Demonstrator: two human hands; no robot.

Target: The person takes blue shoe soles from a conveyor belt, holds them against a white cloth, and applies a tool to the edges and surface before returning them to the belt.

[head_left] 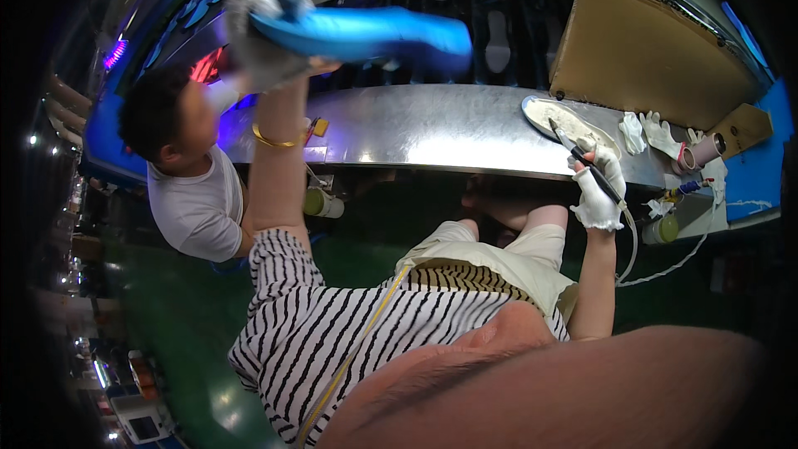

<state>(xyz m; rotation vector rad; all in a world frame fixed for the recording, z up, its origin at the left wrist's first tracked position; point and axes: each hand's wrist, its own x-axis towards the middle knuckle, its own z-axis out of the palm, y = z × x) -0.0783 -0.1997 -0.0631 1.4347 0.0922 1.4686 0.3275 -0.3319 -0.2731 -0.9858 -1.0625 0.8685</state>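
My left hand point(270, 29), in a grey-white glove, is raised at the upper left over the bench. Its fingers close round the near end of a bright blue shoe sole point(374, 35), which is smeared by motion. On the right, my right hand point(600, 187) wears a white glove with bare fingertips. It grips a black pen-shaped brush point(597, 173) that has a pale tube point(633, 241) running from its rear end. The brush tip points down at a sole-shaped tray point(573, 121) with whitish contents and a blue rim, lying on the metal bench.
The metal bench point(391, 129) crosses in front of me, with a dark conveyor carrying sole shapes point(497, 41) behind it. A cardboard sheet point(657, 54) leans at the right. Loose gloves point(661, 135) and a thread cone point(706, 152) lie nearby. A co-worker point(191, 166) sits at the left.
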